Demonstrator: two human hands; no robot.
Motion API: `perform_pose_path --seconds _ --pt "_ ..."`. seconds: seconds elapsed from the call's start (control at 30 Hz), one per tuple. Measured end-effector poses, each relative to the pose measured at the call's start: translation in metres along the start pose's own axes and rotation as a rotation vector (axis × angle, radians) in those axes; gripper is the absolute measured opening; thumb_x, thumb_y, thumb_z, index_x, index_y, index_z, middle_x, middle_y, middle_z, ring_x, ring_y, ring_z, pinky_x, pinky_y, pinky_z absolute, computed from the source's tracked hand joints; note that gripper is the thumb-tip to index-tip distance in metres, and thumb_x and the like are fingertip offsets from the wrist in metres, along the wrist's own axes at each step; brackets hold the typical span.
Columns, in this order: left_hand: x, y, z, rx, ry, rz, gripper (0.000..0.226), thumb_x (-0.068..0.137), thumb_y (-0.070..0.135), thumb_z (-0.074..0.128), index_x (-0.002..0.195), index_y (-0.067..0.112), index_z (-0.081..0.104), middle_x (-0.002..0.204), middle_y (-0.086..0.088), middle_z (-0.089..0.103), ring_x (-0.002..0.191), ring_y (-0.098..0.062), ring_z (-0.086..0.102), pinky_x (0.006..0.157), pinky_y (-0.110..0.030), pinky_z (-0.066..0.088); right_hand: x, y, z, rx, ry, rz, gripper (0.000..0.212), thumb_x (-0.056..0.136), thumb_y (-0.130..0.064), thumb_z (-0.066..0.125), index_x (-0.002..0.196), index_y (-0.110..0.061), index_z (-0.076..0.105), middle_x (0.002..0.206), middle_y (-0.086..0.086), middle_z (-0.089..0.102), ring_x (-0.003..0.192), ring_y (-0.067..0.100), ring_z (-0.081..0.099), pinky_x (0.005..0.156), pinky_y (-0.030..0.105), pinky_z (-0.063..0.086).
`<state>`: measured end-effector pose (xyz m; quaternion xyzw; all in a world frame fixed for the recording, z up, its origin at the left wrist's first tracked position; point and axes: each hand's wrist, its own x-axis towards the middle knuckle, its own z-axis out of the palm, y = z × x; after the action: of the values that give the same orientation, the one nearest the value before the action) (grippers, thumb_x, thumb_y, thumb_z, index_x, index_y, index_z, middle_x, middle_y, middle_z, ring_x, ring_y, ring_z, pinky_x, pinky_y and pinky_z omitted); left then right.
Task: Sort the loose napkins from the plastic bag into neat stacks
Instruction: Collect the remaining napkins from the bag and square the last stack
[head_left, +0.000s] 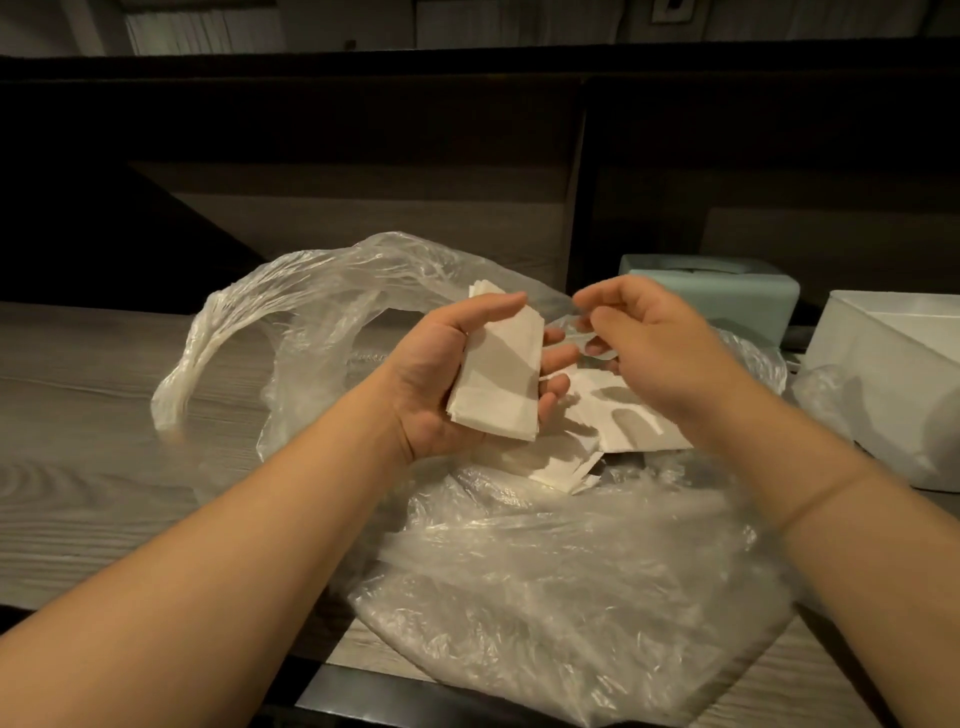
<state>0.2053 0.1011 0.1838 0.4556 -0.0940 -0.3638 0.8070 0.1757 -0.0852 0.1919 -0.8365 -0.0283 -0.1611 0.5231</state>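
Note:
My left hand (441, 379) grips a small stack of white folded napkins (501, 382) above the clear plastic bag (545, 582). The thumb lies along the stack's top edge and the fingers curl under its right side. My right hand (654, 348) hovers just to the right with fingers loosely curled, and its fingertips seem to touch a thin edge of the plastic. I cannot tell whether they pinch it. More loose napkins (587, 447) lie inside the open bag beneath both hands.
The bag rests on a wood-grain counter (78, 415), its handle (208, 364) looping to the left. A pale green tissue box (737, 301) and a white box (883, 374) stand at the right. A dark wall rises behind.

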Motion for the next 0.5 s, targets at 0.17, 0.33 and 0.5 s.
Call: perform_pose_path --seconds 0.17,0.33,0.5 --pt "0.001 0.006 -0.003 -0.053 0.083 0.068 0.066 0.082 0.031 0.067 0.142 0.006 0.057 0.11 -0.011 0.07 0.083 -0.025 0.065 0.077 -0.037 0.054 -0.003 0.002 -0.009 -0.296 -0.177 -0.042 0.012 0.097 -0.022 0.064 0.094 -0.033 0.068 0.091 -0.009 0.068 0.082 0.008 0.063 0.067 0.024 0.05" --pt "0.002 0.006 -0.006 -0.048 0.109 0.082 0.066 0.079 0.03 0.067 0.14 0.007 0.059 0.108 -0.011 0.069 0.081 -0.025 0.064 0.077 -0.037 0.053 -0.006 0.003 -0.009 -0.531 -0.457 -0.059 0.015 0.087 -0.038 0.076 0.1 -0.041 0.069 0.093 -0.019 0.066 0.079 -0.003 0.062 0.067 0.013 0.044" --pt "0.002 0.006 -0.006 -0.025 0.129 0.069 0.059 0.08 0.031 0.066 0.134 0.008 0.061 0.107 -0.009 0.069 0.08 -0.023 0.062 0.077 -0.037 0.051 -0.007 0.0 -0.016 -0.662 -0.597 -0.104 0.039 0.078 -0.041 0.082 0.112 -0.047 0.063 0.111 -0.025 0.057 0.1 -0.002 0.056 0.083 0.02 0.049"
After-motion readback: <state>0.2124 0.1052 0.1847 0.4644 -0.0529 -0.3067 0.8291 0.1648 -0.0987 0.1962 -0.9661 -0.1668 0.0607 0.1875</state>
